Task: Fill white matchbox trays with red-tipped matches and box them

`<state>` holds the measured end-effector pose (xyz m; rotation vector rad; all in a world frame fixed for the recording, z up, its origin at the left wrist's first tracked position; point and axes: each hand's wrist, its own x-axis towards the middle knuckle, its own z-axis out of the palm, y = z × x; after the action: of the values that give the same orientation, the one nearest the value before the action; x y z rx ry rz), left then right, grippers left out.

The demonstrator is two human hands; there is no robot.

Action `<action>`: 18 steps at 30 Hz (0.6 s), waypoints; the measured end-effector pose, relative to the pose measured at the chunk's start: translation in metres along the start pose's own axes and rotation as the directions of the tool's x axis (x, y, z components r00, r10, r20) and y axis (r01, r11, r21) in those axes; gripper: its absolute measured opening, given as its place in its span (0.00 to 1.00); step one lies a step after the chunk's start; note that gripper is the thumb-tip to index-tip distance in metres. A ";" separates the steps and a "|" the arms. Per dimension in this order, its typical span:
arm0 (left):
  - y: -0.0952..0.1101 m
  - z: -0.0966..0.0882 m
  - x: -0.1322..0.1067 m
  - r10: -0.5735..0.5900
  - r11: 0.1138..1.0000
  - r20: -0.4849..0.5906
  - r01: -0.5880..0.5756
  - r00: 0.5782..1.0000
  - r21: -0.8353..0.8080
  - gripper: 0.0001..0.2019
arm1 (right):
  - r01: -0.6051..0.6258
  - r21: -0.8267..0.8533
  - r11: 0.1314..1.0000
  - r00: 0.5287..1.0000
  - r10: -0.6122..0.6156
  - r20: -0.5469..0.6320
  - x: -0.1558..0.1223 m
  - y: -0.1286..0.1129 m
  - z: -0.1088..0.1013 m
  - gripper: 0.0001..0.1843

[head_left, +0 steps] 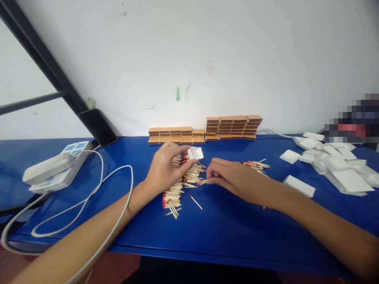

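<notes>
Between the thumb and fingers of my left hand (166,165) is a small white matchbox tray (196,153), tilted so its hollow inside shows. Under and beside that hand lies a long pile of red-tipped matches (173,193). My right hand (226,173) is just right of the pile, its thumb and fingers pinched on a few matches (202,182). One loose match (196,202) lies on the blue table in front of the pile. Behind my right wrist is a smaller heap of matches (257,165), partly hidden by my arm.
Orange-brown matchboxes (232,128) are stacked along the wall. White matchbox trays (334,157) form a heap on the right, with one tray (299,186) nearer. To the left are a power strip (63,165) with a looping white cable (102,185) and a black phone (98,127) leaning upright.
</notes>
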<state>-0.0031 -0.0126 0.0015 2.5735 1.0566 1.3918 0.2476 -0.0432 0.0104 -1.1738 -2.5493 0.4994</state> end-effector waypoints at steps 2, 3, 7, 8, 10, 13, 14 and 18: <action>-0.001 0.000 -0.001 -0.024 1.000 0.019 0.024 1.000 -0.012 0.16 | 0.018 -0.007 1.000 0.995 -0.019 -0.099 -0.001 0.007 -0.008 0.09; -0.002 0.001 -0.001 -0.038 0.999 0.028 0.038 0.999 -0.024 0.17 | 0.021 -0.015 1.000 0.988 -0.023 -0.150 -0.001 0.011 -0.012 0.09; -0.002 0.002 -0.003 -0.081 0.990 0.045 0.086 0.996 -0.113 0.20 | 0.004 -0.047 0.999 0.945 -0.019 -0.327 0.000 0.021 -0.021 0.10; -0.002 0.003 -0.003 -0.085 0.986 0.052 0.092 0.995 -0.139 0.21 | -0.001 -0.049 0.999 0.936 -0.016 -0.353 0.000 0.022 -0.021 0.10; 0.000 0.003 -0.003 -0.088 0.978 0.069 0.099 0.994 -0.183 0.21 | 0.001 -0.054 0.999 0.927 -0.021 -0.374 0.001 0.021 -0.020 0.10; 0.004 0.004 -0.004 -0.104 0.965 0.106 0.126 0.989 -0.231 0.21 | 0.013 -0.075 0.997 0.930 -0.039 -0.364 0.001 0.017 -0.015 0.10; 0.006 0.004 -0.004 -0.116 0.959 0.117 0.142 0.986 -0.246 0.20 | 0.017 -0.088 0.996 0.934 -0.047 -0.355 0.002 0.015 -0.013 0.09; 0.013 0.004 -0.004 -0.178 0.922 0.151 0.218 0.972 -0.319 0.19 | 0.054 -0.115 0.992 0.941 -0.090 -0.327 0.002 0.010 -0.006 0.09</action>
<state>0.0058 -0.0231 0.0003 2.2101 0.9385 1.2281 0.2557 -0.0349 0.0121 -1.0881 -2.3370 0.1352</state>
